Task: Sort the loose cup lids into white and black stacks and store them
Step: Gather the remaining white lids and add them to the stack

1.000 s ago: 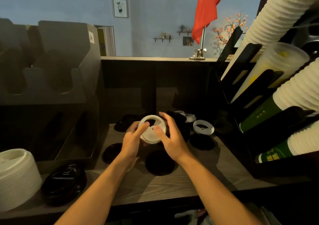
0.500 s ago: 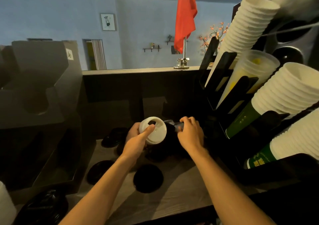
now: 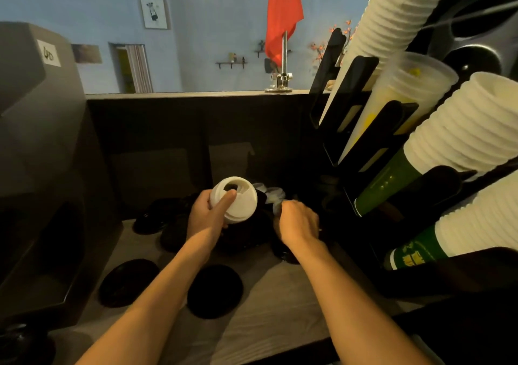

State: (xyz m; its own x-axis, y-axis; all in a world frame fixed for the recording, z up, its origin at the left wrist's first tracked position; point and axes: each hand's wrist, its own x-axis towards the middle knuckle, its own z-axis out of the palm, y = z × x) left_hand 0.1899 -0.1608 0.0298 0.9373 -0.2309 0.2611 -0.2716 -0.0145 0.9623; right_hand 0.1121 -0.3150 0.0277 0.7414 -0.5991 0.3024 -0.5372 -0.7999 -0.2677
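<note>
Smooth and matt: white plastic lid stack [image 3: 234, 202]; below it, dull round black plastic lids [image 3: 214, 290] on grey wood-grain counter [image 3: 280, 308] — ribbed white paper cups [image 3: 465, 129] to its right.

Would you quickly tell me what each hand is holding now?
Left hand: gripping the white lids.
Right hand: fingers curled down among the loose lids; cannot be told.

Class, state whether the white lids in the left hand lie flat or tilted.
Tilted: the white lids face the camera, sip hole showing, gripped by the left hand.

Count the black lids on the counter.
2 black lids plainly: one left of the left forearm, one between the forearms. More lie in the dark pile behind, uncountable.
</note>
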